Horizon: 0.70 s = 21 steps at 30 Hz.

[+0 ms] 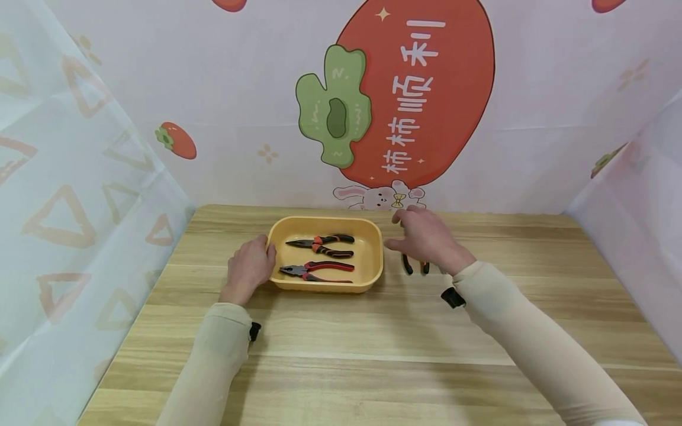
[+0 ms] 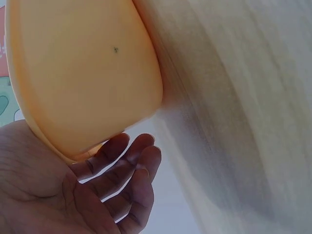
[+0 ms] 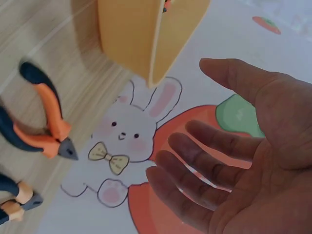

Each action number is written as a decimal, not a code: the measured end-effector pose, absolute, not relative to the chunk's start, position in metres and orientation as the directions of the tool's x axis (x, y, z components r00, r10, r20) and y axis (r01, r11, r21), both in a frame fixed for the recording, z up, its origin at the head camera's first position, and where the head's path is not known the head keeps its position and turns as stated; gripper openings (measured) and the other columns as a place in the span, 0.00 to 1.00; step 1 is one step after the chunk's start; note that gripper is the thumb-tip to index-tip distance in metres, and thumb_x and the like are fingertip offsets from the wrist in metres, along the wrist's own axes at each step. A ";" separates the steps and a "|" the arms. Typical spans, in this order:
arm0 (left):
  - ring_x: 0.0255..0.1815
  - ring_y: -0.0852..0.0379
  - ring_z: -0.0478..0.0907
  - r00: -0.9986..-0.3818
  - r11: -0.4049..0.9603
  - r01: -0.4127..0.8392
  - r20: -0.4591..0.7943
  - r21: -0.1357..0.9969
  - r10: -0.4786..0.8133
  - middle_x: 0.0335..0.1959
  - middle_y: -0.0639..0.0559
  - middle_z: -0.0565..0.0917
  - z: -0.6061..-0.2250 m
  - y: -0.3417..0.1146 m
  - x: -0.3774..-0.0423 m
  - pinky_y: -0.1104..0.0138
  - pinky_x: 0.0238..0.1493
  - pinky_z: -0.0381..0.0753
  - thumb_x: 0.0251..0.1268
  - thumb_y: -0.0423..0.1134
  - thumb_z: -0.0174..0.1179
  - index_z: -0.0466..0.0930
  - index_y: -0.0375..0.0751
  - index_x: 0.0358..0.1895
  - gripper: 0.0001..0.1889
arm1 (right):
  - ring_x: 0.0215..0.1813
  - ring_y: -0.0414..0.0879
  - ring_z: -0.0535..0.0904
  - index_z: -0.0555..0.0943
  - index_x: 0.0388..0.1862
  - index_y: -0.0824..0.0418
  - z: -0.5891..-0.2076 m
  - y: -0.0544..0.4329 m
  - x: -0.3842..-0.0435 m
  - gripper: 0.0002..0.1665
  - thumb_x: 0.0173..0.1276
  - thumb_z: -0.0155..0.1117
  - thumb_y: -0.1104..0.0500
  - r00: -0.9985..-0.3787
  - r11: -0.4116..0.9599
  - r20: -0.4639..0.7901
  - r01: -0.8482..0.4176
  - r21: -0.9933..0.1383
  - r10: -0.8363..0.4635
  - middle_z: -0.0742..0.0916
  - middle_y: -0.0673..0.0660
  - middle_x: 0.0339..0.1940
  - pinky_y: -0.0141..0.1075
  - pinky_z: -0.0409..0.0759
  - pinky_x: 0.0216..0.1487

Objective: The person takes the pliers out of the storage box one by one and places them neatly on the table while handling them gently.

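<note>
Smoothly moulded, a rounded yellow tray (image 1: pixel 319 287) is set on the wood-grained desk (image 1: pixel 341 378), with needle-nose pliers (image 1: pixel 317 243) and red-handled pliers (image 1: pixel 327 265) laid inside. Its left rim is pinched by the left hand's (image 1: pixel 249 266) grip. Near orange-handled pliers (image 3: pixel 59 130), the right hand (image 1: pixel 426 236) is held beside the tray, grip apart, fingers loosely bent.

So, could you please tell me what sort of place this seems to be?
Probably a makeshift tabletop work booth: creased, printed sheets stand on three sides of a wood-grain table, which bears a yellow tray with two pairs of pliers.
</note>
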<state>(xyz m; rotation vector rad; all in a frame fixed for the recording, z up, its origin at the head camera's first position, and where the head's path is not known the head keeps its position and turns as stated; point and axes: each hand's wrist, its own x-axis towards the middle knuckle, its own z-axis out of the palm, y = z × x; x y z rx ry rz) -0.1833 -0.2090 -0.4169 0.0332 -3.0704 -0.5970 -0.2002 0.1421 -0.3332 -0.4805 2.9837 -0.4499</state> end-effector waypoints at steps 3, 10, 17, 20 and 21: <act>0.25 0.46 0.73 -1.000 0.928 -0.010 0.008 0.371 -0.014 0.25 0.43 0.74 -0.415 -0.209 -0.183 0.55 0.24 0.71 0.81 0.43 0.45 0.71 0.38 0.37 0.14 | 0.52 0.57 0.81 0.81 0.57 0.64 -0.333 0.136 -0.200 0.32 0.62 0.77 0.45 -0.937 0.902 -0.029 -0.326 -0.284 -0.348 0.85 0.61 0.54 0.51 0.79 0.53; 0.25 0.45 0.73 -1.000 0.929 -0.002 -0.001 0.371 -0.002 0.25 0.43 0.74 -0.414 -0.211 -0.184 0.55 0.24 0.70 0.81 0.43 0.46 0.71 0.38 0.35 0.14 | 0.54 0.57 0.80 0.81 0.58 0.65 -0.332 0.120 -0.199 0.34 0.62 0.77 0.44 -0.914 0.879 -0.027 -0.381 -0.287 -0.405 0.84 0.60 0.55 0.50 0.78 0.55; 0.25 0.47 0.73 -1.000 0.924 0.006 -0.010 0.382 0.010 0.26 0.44 0.75 -0.412 -0.211 -0.183 0.55 0.25 0.70 0.81 0.43 0.46 0.72 0.38 0.36 0.14 | 0.52 0.55 0.79 0.81 0.58 0.63 -0.330 0.108 -0.198 0.33 0.62 0.76 0.43 -0.896 0.864 -0.044 -0.411 -0.291 -0.441 0.83 0.59 0.54 0.48 0.78 0.54; 0.25 0.47 0.73 -1.000 0.922 0.002 -0.024 0.387 0.012 0.26 0.45 0.75 -0.412 -0.210 -0.182 0.56 0.25 0.70 0.81 0.43 0.46 0.72 0.38 0.36 0.14 | 0.53 0.55 0.79 0.81 0.59 0.62 -0.328 0.103 -0.197 0.33 0.62 0.76 0.43 -0.893 0.863 -0.057 -0.412 -0.291 -0.445 0.82 0.58 0.54 0.49 0.78 0.55; 0.25 0.48 0.73 -1.000 0.922 0.000 -0.028 0.388 0.012 0.26 0.45 0.74 -0.412 -0.210 -0.181 0.57 0.25 0.70 0.81 0.43 0.45 0.72 0.38 0.36 0.14 | 0.53 0.55 0.79 0.81 0.59 0.61 -0.328 0.101 -0.197 0.33 0.62 0.76 0.42 -0.892 0.863 -0.058 -0.415 -0.287 -0.448 0.82 0.58 0.53 0.49 0.77 0.55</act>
